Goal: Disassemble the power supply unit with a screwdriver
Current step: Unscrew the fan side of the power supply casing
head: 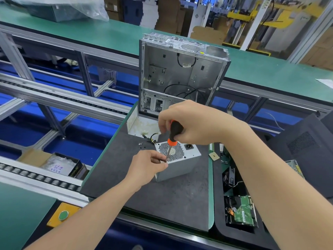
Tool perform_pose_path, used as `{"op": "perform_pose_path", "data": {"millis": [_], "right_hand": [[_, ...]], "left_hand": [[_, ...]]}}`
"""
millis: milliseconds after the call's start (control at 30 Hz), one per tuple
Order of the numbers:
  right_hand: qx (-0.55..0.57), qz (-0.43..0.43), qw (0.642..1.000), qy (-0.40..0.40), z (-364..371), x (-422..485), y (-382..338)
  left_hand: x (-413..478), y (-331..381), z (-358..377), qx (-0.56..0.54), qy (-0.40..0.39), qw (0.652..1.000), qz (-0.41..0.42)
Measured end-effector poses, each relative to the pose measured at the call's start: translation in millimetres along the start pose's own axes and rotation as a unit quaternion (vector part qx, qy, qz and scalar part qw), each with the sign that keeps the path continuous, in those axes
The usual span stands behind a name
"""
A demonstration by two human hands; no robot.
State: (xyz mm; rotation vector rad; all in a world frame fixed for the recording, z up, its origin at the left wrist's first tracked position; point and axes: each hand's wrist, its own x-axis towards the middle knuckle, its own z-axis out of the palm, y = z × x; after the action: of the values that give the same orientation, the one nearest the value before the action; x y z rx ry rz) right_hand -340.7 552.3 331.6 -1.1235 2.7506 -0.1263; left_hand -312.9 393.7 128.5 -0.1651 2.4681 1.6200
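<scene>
So, the power supply unit (180, 165) is standing on the dark grey mat (162, 199) with its honeycomb fan grille facing up and the power socket at the grille's right end. The right hand (191, 121) is wrapped tight around the black and orange handle of the screwdriver (173, 134), fingers fully curled on it. The shaft angles down to the near-left corner of the grille. The left hand (147, 166) pinches the metal shaft right by the tip with thumb and fingertips, resting against that corner of the box. I can't make out the screw itself under the tip.

A few small screws (140, 144) lie loose on the mat just left of the unit. Behind it there's a white panel (138, 125) and a bundle of wires with a white connector (145, 132). Further back an open, stripped computer case (182, 73) stands upright. Off to the right, a black tray (219, 230) holds a hard drive (243, 212) with its green board up.
</scene>
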Motion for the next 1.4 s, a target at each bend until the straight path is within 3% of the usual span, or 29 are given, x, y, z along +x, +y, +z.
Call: {"op": "perform_pose_path", "data": {"millis": [200, 367, 600, 967, 1067, 1233, 1400], "right_hand": [[-0.056, 0.073, 0.994, 0.062, 11.3, 2.9, 4.9], [0.023, 0.016, 0.999, 0.028, 2.2, -4.8, 3.6], [0.04, 0.021, 0.998, 0.032, 0.5, -8.6, 6.3], [0.057, 0.062, 0.99, 0.112, 0.3, -9.8, 14.9], [0.058, 0.066, 0.989, 0.121, 1.9, -9.6, 17.8], [0.059, 0.079, 0.987, 0.13, 5.3, -11.1, 25.2], [0.067, 0.096, 0.982, 0.146, 11.9, -12.0, 34.2]], "left_hand": [[1.5, 2.2, 0.8, 0.012, 0.004, 1.0, 0.007], [2.1, 4.8, 1.6, 0.024, 0.01, 1.0, 0.012], [2.5, 10.0, 4.8, 0.078, 0.026, 0.996, 0.04], [3.3, 13.9, 7.9, 0.145, 0.034, 0.987, 0.052], [11.0, 14.1, 1.9, 0.133, 0.063, 0.987, 0.069], [42.8, -7.2, -22.7, 0.047, 0.174, 0.982, 0.048], [85.6, -57.0, -28.3, 0.096, 0.18, 0.979, 0.021]]}}
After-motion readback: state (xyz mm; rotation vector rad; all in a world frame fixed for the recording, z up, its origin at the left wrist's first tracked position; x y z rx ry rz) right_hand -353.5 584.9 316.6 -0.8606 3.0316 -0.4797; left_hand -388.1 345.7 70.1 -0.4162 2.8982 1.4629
